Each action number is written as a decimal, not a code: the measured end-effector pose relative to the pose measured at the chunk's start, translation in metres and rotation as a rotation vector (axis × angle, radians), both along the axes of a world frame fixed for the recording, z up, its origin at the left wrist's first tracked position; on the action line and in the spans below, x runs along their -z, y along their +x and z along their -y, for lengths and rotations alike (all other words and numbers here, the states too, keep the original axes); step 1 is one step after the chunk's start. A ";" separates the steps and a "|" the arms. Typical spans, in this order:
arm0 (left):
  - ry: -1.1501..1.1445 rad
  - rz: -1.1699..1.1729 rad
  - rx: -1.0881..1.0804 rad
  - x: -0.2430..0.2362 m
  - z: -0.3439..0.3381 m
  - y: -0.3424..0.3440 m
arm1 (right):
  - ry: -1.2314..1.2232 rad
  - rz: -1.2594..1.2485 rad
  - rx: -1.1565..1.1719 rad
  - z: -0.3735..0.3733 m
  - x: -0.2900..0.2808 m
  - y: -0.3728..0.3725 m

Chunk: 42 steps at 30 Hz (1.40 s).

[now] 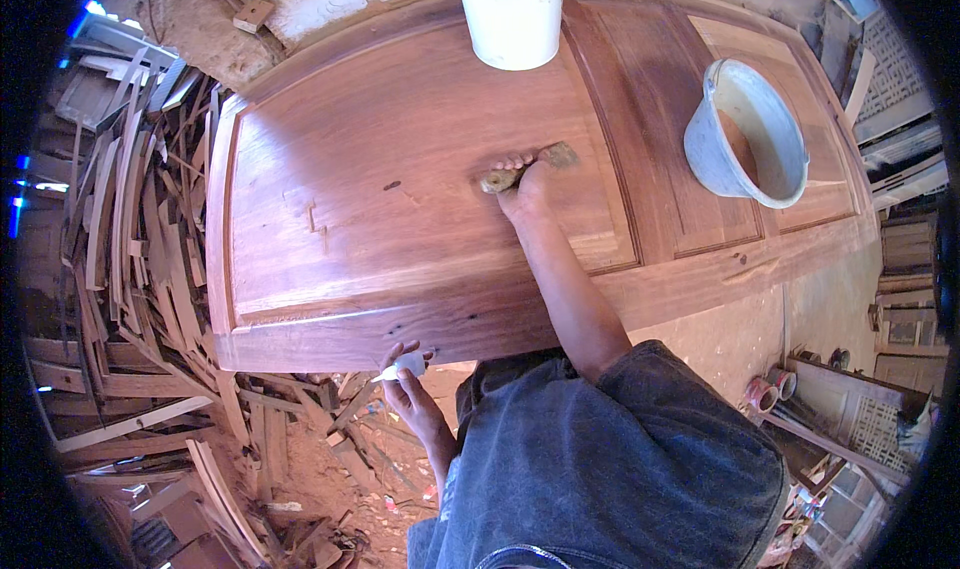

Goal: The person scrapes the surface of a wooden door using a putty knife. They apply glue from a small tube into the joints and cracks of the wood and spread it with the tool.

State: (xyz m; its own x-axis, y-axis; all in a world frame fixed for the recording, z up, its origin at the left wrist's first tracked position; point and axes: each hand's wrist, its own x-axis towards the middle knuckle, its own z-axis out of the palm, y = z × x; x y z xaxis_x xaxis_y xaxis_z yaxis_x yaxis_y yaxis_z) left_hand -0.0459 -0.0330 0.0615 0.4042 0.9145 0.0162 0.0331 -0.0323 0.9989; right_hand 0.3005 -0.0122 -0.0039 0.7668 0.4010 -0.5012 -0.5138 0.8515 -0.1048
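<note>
A reddish-brown wooden panelled door lies flat in front of me. My right hand presses a worn yellowish-brown block against its large panel; the block's ends show on both sides of the fingers, and its exact kind cannot be made out. Near the door's front edge, my left hand is closed around a small white squeeze bottle with a pointed nozzle aimed to the left. A small dark mark and a pale patch show in the wood left of the block.
A white bucket stands at the door's far edge. To the right, a grey-white bucket is tipped toward me, with brownish residue inside. Piled wood offcuts fill the left side. Cans and boards sit at lower right.
</note>
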 end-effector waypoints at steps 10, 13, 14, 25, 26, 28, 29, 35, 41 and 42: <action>-0.003 -0.009 -0.077 -0.003 0.006 -0.009 | -0.041 0.012 0.055 0.035 -0.017 0.032; -0.015 -0.009 -0.076 0.004 0.006 -0.008 | -0.035 0.077 -0.005 0.015 -0.005 0.002; -0.017 -0.015 -0.071 0.004 0.005 -0.007 | -0.030 0.053 -0.026 0.011 -0.002 -0.002; 0.036 -0.003 -0.130 0.000 0.008 -0.009 | 0.031 0.110 0.029 0.046 0.019 0.041; 0.037 0.005 -0.145 0.002 0.009 -0.012 | 0.073 0.091 0.028 0.049 0.023 0.046; 0.012 -0.007 -0.156 0.007 0.009 -0.017 | -0.086 0.047 -0.047 0.040 -0.005 0.019; -0.001 -0.010 -0.156 0.009 0.009 -0.017 | -0.111 0.075 -0.097 0.034 -0.011 0.004; 0.008 -0.024 -0.143 0.001 0.008 -0.007 | -0.299 0.222 -0.496 0.045 -0.038 -0.043; 0.032 0.004 -0.164 0.009 0.007 -0.015 | -1.178 0.864 -0.554 0.136 -0.037 -0.026; 0.026 -0.016 -0.152 0.010 0.006 -0.015 | -1.454 1.138 -0.512 0.163 -0.009 -0.009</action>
State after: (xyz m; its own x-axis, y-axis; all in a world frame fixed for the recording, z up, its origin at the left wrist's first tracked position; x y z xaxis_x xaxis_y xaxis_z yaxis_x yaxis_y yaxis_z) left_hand -0.0612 -0.0390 0.0511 0.2616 0.9645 0.0356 0.0557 -0.0519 0.9971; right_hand 0.2911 -0.1753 0.0056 0.8886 0.4577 -0.0295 0.1643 -0.3776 -0.9113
